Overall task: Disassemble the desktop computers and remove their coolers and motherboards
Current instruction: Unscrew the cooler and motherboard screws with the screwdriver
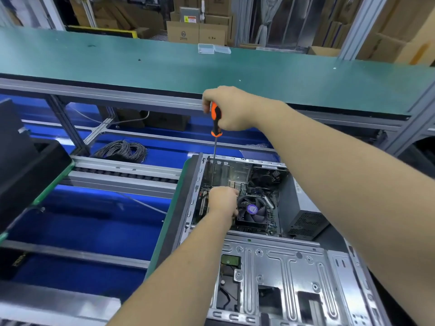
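Fingers of the right hand [229, 109] were curled round the orange-and-black handle of a screwdriver [215, 128], held upright with its long shaft running down into the open desktop case [270, 262]. Down inside, the left hand [222, 200] rested just beside the cooler [253, 211], fingers bent at the shaft's lower end; whether they pinched the shaft or merely steadied it could not be told. That cooler sat on the motherboard [235, 175] in the far half of the case, with the grey power supply [303, 215] on its right. A coil of grey cable [122, 150] lay on the blue surface to the left, well apart.
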`<move>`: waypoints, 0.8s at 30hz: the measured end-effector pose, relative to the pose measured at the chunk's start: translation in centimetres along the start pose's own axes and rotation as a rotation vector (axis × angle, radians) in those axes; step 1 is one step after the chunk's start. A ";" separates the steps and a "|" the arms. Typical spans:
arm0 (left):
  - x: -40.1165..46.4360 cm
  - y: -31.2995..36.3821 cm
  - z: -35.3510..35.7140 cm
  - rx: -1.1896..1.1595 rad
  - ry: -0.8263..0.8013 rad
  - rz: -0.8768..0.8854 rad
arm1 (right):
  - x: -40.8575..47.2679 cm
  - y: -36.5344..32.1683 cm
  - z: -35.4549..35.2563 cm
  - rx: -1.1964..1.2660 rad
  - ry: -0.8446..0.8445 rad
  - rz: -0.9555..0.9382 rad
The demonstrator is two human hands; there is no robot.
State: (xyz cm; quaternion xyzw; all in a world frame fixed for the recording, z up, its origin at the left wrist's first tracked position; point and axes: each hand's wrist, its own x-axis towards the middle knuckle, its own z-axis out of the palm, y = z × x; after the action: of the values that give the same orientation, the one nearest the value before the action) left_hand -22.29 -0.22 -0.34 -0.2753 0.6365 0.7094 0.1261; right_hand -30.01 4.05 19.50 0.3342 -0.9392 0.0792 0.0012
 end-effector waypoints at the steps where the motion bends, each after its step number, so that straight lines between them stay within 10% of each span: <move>1: 0.3 -0.1 -0.2 -0.206 -0.027 -0.136 | -0.1 0.0 0.3 0.018 0.019 0.005; 5: 1.6 -0.5 -2.4 -0.582 0.004 -0.334 | -0.4 1.0 1.2 0.097 0.108 0.011; 24: 3.0 -1.0 -2.6 -0.657 0.041 -0.386 | -4.1 5.1 -4.0 0.303 0.310 0.169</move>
State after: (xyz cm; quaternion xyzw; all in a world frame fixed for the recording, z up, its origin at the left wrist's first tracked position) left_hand -23.61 -3.11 -2.87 -0.4299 0.3140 0.8332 0.1499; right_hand -30.21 11.11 22.47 0.2347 -0.9297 0.2695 0.0885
